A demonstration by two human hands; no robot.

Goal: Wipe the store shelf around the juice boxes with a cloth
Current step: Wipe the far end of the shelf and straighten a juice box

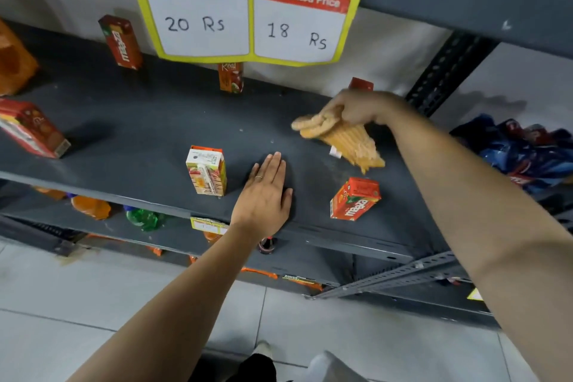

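right hand (356,110) grips cloth (341,139) — shelf (139,121)

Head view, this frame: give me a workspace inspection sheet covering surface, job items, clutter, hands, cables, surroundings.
Surface: dark grey shelf, specks visible, mostly bare.
Job's things: orange cloth bunched in the right hand; white juice box and red maaza box upright near the front edge; maaza box and Real box at the back; another red box at far left.
Clutter: orange packet at left.
Hands: left hand flat on shelf, open; right hand closed on cloth.
Cables: nothing seen.
Surroundings: price sign reading 20 Rs and 18 Rs; bottles on lower shelf; tiled floor.
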